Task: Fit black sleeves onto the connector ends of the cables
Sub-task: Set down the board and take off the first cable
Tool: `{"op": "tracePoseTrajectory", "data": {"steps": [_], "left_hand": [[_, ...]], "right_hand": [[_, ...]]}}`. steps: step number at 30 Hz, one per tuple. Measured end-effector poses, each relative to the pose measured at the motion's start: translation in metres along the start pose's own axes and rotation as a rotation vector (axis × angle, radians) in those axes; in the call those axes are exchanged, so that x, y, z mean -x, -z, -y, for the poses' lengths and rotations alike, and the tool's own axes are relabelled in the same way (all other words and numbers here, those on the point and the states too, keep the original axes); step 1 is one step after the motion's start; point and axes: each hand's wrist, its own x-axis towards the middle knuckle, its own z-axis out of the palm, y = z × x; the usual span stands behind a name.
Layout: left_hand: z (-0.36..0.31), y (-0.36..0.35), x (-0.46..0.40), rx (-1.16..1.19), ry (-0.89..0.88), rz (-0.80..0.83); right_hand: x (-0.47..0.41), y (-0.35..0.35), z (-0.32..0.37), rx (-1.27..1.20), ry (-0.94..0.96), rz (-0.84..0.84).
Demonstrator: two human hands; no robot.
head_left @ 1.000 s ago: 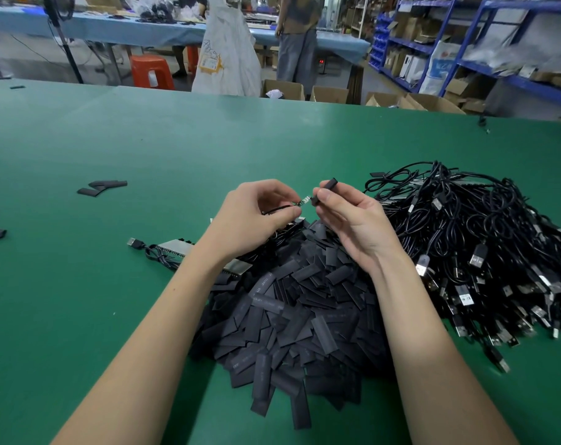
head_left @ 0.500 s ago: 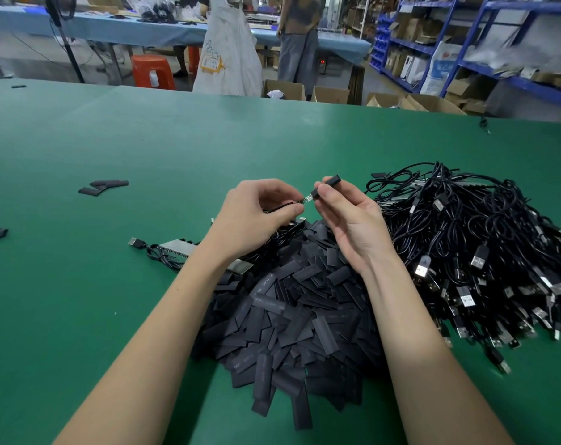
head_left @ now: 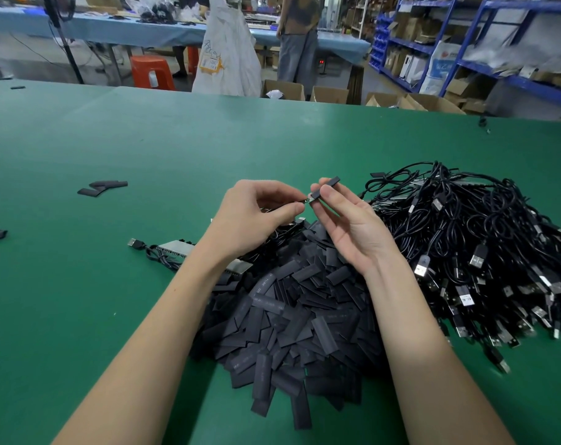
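My right hand (head_left: 349,226) pinches a short black sleeve (head_left: 327,186) between thumb and fingertips, its far end pointing up and right. My left hand (head_left: 250,216) pinches the thin black cable just behind its small metal connector end (head_left: 308,200). The connector tip meets the sleeve's near opening between the two hands. Below the hands lies a big heap of flat black sleeves (head_left: 298,316). To the right sprawls a tangled pile of black cables (head_left: 471,252) with USB plugs.
A green table (head_left: 80,284) carries everything. A few loose sleeves (head_left: 101,187) lie at the left. One cable with a USB plug (head_left: 138,244) and a grey metal piece (head_left: 179,248) sit left of my left wrist. Beyond the far edge stand cardboard boxes, a person and blue shelving.
The gap between connector and sleeve has closed: the connector tip now sits at the sleeve's mouth. Both hands stay in nearly the same spot above the sleeve heap.
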Motion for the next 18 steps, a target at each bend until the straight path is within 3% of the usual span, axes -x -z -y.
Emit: {"op": "tracePoseTrajectory", "data": {"steps": [7, 18], "left_hand": [[-0.001, -0.007, 0.000, 0.029, -0.023, -0.100], [0.003, -0.007, -0.001, -0.074, -0.094, -0.163]], "right_hand": [[0.000, -0.008, -0.004, 0.108, 0.018, -0.011], [-0.003, -0.013, -0.009, -0.070, 0.027, -0.144]]}}
